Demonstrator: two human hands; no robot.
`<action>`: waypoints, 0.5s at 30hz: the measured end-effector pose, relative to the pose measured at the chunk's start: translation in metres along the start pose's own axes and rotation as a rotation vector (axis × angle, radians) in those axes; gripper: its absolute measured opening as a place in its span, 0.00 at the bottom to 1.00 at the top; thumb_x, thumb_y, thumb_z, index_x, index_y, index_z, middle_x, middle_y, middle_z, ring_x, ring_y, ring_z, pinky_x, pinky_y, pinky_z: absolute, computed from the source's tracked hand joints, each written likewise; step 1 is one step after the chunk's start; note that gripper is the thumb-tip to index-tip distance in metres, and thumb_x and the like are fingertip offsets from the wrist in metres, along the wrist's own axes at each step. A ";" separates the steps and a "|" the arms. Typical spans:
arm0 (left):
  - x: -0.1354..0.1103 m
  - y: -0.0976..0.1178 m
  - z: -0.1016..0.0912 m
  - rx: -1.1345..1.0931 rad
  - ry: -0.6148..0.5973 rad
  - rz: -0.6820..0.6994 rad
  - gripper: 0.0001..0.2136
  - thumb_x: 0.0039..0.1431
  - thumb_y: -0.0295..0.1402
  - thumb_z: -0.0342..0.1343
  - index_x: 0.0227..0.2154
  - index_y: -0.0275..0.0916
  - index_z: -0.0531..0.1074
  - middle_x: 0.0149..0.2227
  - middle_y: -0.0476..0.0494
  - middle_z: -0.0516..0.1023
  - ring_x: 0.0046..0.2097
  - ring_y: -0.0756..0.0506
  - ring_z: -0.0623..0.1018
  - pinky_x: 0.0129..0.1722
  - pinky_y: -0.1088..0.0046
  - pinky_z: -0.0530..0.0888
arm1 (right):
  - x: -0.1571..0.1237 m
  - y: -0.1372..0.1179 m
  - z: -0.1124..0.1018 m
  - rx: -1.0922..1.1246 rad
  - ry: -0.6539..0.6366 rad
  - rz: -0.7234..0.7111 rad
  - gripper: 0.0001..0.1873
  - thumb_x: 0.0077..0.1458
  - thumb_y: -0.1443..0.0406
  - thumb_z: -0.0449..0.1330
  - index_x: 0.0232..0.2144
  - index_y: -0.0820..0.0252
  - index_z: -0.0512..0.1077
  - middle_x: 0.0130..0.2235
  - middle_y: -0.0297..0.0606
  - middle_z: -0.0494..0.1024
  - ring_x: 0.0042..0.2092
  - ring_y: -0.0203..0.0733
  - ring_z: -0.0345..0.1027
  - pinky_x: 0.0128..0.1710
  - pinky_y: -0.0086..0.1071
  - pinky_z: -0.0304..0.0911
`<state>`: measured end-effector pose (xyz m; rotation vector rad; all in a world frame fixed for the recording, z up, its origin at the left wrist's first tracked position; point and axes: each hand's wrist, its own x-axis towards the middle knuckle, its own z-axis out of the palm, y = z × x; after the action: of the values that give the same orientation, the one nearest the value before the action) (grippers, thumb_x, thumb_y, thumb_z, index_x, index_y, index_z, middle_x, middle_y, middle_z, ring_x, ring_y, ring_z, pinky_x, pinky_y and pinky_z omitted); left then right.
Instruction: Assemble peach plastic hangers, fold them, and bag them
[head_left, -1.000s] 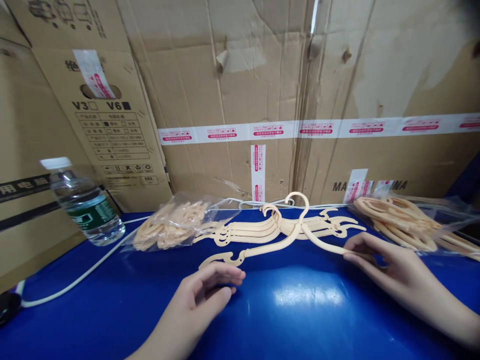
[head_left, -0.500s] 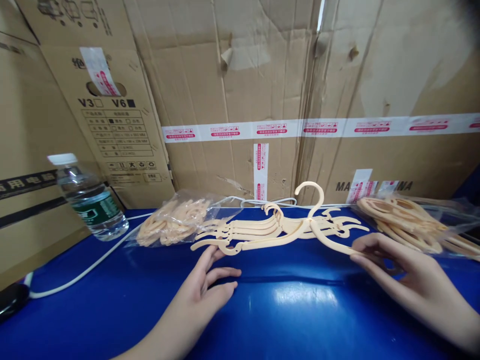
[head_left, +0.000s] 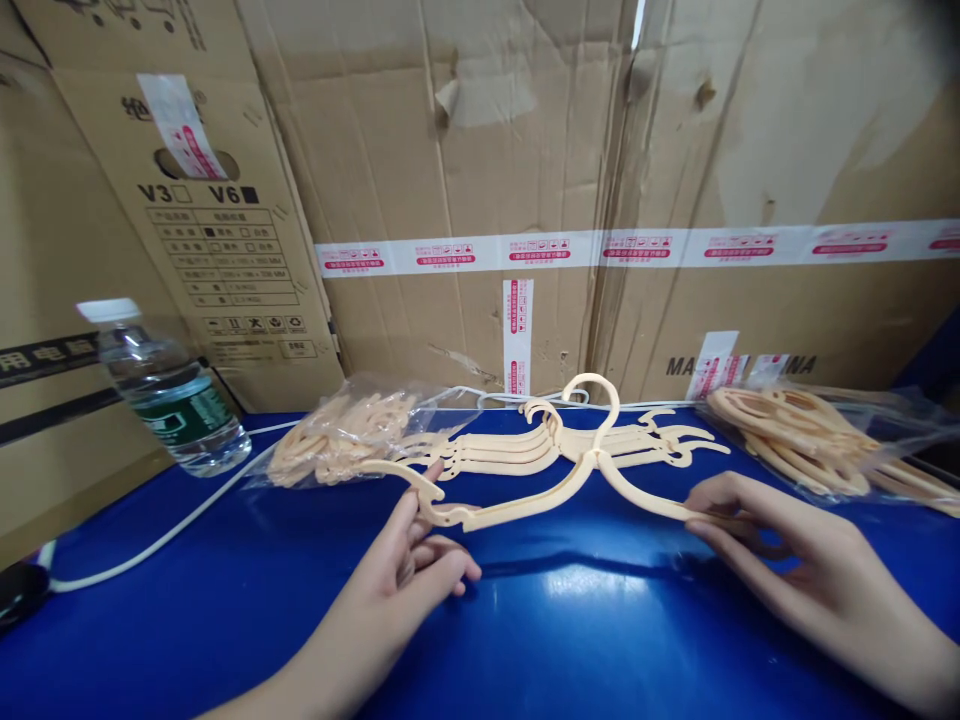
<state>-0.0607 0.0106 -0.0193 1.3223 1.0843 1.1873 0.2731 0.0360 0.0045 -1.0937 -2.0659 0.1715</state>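
Hanger (head_left: 597, 459) is pinched by the inward-pointing right hand (head_left: 825, 550).

Pale cream on the hanger (head_left: 526, 508), vivid blue table (head_left: 600, 660), brown cardboard (head_left: 450, 180), white tape (head_left: 480, 253) printed in red, and there's a green label (head_left: 184, 410), white bottle cap (head_left: 110, 310)!

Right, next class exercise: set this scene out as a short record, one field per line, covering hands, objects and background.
Right hand: pinches one end of a hanger
Left hand: index finger passes behind the hanger's other end; thumb apart from it
Hanger: beige, hook upward, in front of a row of similar hangers
Bags: left bag and right bag, clear plastic, beige pieces inside
Bottle: clear, white cap, green label
Surface: blue table
Background: cardboard with white-and-red tape
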 end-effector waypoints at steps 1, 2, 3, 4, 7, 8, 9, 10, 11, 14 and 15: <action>-0.001 0.001 0.000 0.017 -0.027 -0.009 0.38 0.60 0.39 0.58 0.67 0.47 0.42 0.42 0.44 0.73 0.35 0.47 0.75 0.36 0.68 0.72 | 0.000 -0.001 0.000 -0.003 -0.008 -0.026 0.05 0.61 0.60 0.58 0.35 0.54 0.69 0.31 0.35 0.76 0.30 0.39 0.73 0.28 0.26 0.69; -0.003 0.002 0.000 0.037 -0.058 -0.022 0.37 0.61 0.39 0.57 0.67 0.49 0.43 0.44 0.45 0.73 0.34 0.48 0.74 0.36 0.68 0.71 | -0.001 -0.001 0.001 -0.005 -0.017 -0.049 0.04 0.61 0.61 0.58 0.35 0.54 0.69 0.31 0.35 0.76 0.30 0.39 0.73 0.28 0.26 0.70; -0.004 0.004 0.001 0.057 -0.084 -0.032 0.36 0.61 0.39 0.57 0.67 0.51 0.44 0.46 0.45 0.72 0.34 0.48 0.73 0.37 0.69 0.71 | -0.002 -0.001 0.002 -0.005 -0.028 -0.065 0.03 0.61 0.62 0.57 0.35 0.54 0.69 0.32 0.35 0.76 0.30 0.39 0.73 0.28 0.26 0.70; -0.005 0.005 0.001 0.076 -0.100 -0.038 0.35 0.61 0.39 0.57 0.67 0.52 0.46 0.46 0.46 0.72 0.35 0.48 0.72 0.37 0.69 0.70 | -0.004 -0.001 0.003 -0.003 -0.038 -0.072 0.02 0.61 0.63 0.57 0.36 0.53 0.70 0.32 0.34 0.76 0.30 0.38 0.73 0.28 0.26 0.70; -0.009 0.012 0.000 0.154 -0.157 -0.041 0.30 0.63 0.40 0.54 0.66 0.51 0.50 0.42 0.47 0.74 0.40 0.46 0.71 0.40 0.69 0.68 | -0.009 -0.003 0.006 0.012 -0.055 -0.050 0.02 0.61 0.63 0.57 0.37 0.52 0.70 0.32 0.33 0.76 0.29 0.38 0.73 0.26 0.25 0.69; -0.009 0.014 0.001 0.190 -0.179 -0.031 0.28 0.64 0.41 0.53 0.65 0.51 0.52 0.41 0.47 0.75 0.40 0.45 0.71 0.42 0.68 0.67 | -0.010 -0.005 0.006 0.018 -0.056 -0.033 0.03 0.61 0.62 0.57 0.37 0.52 0.70 0.32 0.33 0.76 0.28 0.37 0.73 0.25 0.25 0.69; -0.009 0.017 0.001 0.227 -0.197 -0.022 0.27 0.65 0.41 0.51 0.65 0.50 0.54 0.39 0.48 0.76 0.40 0.45 0.71 0.43 0.68 0.66 | -0.011 -0.006 0.007 0.023 -0.058 -0.013 0.03 0.61 0.62 0.57 0.37 0.52 0.70 0.32 0.32 0.76 0.28 0.37 0.72 0.25 0.25 0.69; -0.010 0.019 0.001 0.262 -0.206 -0.019 0.25 0.66 0.42 0.49 0.64 0.49 0.55 0.37 0.48 0.77 0.39 0.45 0.71 0.42 0.67 0.65 | -0.011 -0.007 0.008 0.028 -0.053 0.003 0.03 0.61 0.61 0.57 0.37 0.52 0.70 0.31 0.32 0.76 0.28 0.37 0.72 0.24 0.24 0.68; -0.010 0.021 0.002 0.285 -0.206 -0.021 0.24 0.66 0.43 0.48 0.64 0.48 0.56 0.35 0.48 0.78 0.36 0.45 0.70 0.41 0.68 0.65 | -0.011 -0.008 0.008 0.031 -0.046 0.011 0.03 0.62 0.61 0.57 0.37 0.52 0.70 0.31 0.32 0.76 0.28 0.36 0.72 0.24 0.24 0.68; -0.010 0.024 0.003 0.275 -0.185 -0.054 0.25 0.66 0.45 0.48 0.63 0.46 0.58 0.32 0.48 0.77 0.32 0.46 0.67 0.36 0.69 0.65 | -0.010 -0.009 0.008 0.017 -0.054 -0.043 0.03 0.62 0.62 0.57 0.38 0.51 0.70 0.33 0.32 0.76 0.30 0.37 0.73 0.26 0.24 0.69; -0.009 0.024 0.003 0.263 -0.184 -0.058 0.25 0.66 0.46 0.48 0.62 0.45 0.59 0.32 0.48 0.77 0.31 0.47 0.67 0.35 0.70 0.65 | -0.009 -0.009 0.008 0.004 -0.069 -0.079 0.03 0.62 0.63 0.57 0.39 0.51 0.70 0.34 0.33 0.77 0.31 0.37 0.74 0.28 0.25 0.70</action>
<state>-0.0584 -0.0010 0.0039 1.5575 1.1629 0.8822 0.2654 0.0254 -0.0023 -1.0150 -2.1648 0.1762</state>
